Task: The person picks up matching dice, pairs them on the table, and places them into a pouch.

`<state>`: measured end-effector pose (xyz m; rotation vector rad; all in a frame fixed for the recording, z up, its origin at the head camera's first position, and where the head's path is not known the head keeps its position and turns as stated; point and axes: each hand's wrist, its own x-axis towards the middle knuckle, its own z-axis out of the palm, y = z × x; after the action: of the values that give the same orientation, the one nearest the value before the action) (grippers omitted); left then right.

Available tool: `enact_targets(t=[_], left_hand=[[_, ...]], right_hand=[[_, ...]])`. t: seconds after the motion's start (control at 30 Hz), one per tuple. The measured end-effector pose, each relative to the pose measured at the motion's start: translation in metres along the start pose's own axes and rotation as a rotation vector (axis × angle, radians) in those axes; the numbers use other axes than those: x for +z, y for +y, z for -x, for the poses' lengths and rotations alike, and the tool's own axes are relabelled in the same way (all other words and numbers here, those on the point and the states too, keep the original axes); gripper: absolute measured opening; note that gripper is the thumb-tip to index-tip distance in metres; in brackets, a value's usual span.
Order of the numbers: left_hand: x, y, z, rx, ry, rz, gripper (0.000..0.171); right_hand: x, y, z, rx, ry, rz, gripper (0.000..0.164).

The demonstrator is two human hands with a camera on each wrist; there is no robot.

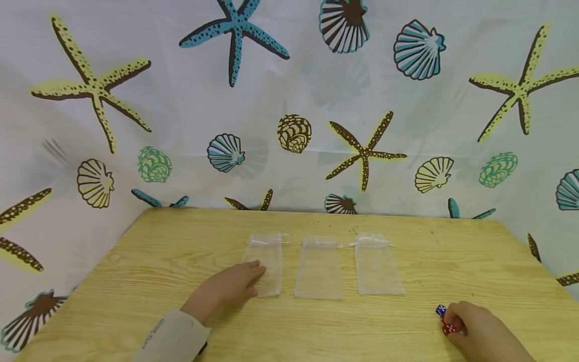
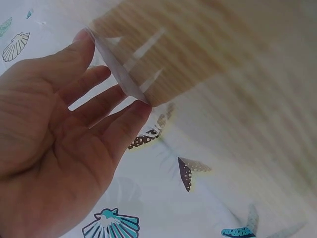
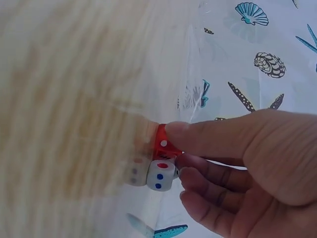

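Note:
Three sheer white drawstring pouches lie in a row in the head view: the left pouch [image 1: 271,281], the middle pouch [image 1: 318,271] and the right pouch [image 1: 379,269]. My left hand [image 1: 230,287] rests on the left pouch's near side, its fingers [image 2: 131,116] fairly straight along the sheer edge in the left wrist view. At the right, my right hand [image 1: 481,329] pinches a red die [image 3: 163,141] between thumb and fingers. A white die [image 3: 161,176] with coloured dots sits beside it. By the fingertips lies a blue die [image 1: 441,310]. The palm hides whatever else is there.
A wooden table [image 1: 344,332] spreads under both hands. Behind it and at both sides hangs a white cloth [image 1: 190,115] printed with starfish and shells, meeting the table's far edge.

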<state>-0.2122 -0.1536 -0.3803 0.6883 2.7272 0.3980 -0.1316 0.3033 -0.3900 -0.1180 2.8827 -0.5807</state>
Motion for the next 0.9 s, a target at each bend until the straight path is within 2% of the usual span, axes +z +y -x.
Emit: enact_targets(t=[0.3, 0.4, 0.53, 0.6, 0.9], left_hand=[[-0.003, 0.002, 0.000, -0.001, 0.017, -0.008, 0.053], [-0.004, 0.000, 0.001, -0.020, 0.011, -0.012, 0.053], [-0.004, -0.002, 0.001, -0.031, 0.004, 0.001, 0.053], [-0.003, -0.002, 0.002, -0.022, 0.003, 0.015, 0.054], [0.002, 0.001, 0.001, -0.020, 0.000, 0.037, 0.054]], right_hand=[[-0.003, -0.006, -0.003, -0.002, -0.005, -0.008, 0.010], [-0.005, -0.008, -0.005, -0.072, 0.036, 0.014, 0.008], [-0.007, -0.014, -0.008, -0.233, 0.090, 0.030, 0.013], [-0.008, -0.019, -0.010, -0.293, 0.091, 0.007, 0.014], [-0.004, -0.058, -0.023, -0.406, 0.068, -0.129, 0.014]])
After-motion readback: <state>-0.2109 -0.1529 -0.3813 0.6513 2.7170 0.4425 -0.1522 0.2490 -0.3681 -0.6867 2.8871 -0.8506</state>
